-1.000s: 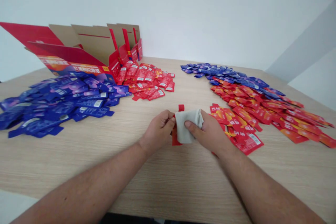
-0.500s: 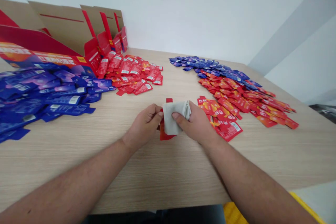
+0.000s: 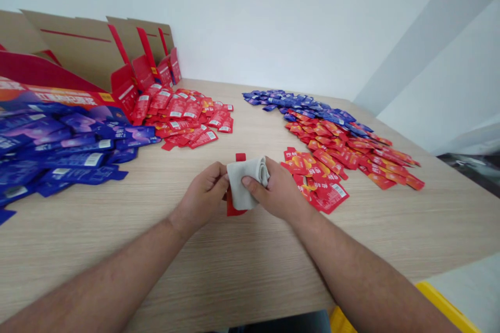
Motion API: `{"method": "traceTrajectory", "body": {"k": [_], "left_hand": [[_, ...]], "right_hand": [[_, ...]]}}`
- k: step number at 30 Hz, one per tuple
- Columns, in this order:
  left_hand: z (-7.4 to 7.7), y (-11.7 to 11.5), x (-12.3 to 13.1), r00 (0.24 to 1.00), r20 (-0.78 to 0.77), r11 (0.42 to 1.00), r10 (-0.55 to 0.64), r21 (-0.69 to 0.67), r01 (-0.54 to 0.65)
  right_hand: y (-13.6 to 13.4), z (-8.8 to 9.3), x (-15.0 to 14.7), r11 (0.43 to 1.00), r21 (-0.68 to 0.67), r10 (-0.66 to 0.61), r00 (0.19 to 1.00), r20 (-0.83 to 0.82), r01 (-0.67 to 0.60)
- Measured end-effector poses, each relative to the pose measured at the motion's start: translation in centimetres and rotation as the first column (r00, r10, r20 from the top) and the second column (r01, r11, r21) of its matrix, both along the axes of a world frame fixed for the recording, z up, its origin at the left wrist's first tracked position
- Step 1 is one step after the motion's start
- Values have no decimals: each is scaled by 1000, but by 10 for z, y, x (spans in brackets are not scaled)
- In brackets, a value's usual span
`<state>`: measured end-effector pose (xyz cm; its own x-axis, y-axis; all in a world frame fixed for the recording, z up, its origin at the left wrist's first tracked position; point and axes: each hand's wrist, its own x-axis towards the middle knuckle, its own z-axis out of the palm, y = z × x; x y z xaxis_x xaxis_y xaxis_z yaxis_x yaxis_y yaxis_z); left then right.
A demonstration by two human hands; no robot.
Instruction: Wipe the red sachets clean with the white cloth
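Cloth (image 3: 244,183) pinched around red sachet (image 3: 233,209) between my left hand (image 3: 201,195) and right hand (image 3: 273,191).
I see blue sachets (image 3: 66,161) and red sachets (image 3: 183,114) left in heaps.

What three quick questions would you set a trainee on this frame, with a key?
1. True or false: the right hand presses on the white cloth.
2. Fill in the colour: the packet showing below the cloth is ____.
3. Choose one: the opened cardboard box stands at the table's (a) left end or (b) right end, as the person faces it.

Key: 1 true; 2 red; 3 (a).
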<state>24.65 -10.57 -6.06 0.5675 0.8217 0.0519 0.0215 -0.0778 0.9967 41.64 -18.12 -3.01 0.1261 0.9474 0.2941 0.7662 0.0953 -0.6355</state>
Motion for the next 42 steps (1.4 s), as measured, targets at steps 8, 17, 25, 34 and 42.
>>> {"method": "traceTrajectory", "body": {"k": [8,17,25,34,42], "left_hand": [[1,1,0,1000,26,1000,-7,5,7],[2,0,-1,1000,15,1000,-13,-7,13],[2,0,2,1000,17,1000,12,-20,-12],[-2,-3,2,1000,6,1000,-11,17,10],[2,-2,1,1000,14,997,1,75,-2]], "right_hand": [[0,2,0,1000,-18,-8,1000,-24,8],[1,4,1,996,-83,23,999,-30,-25],[0,2,0,995,-92,45,999,0,-44],[-1,-2,6,994,-104,42,998,-37,-46],[0,-2,2,984,-146,96,995,-24,-99]]}}
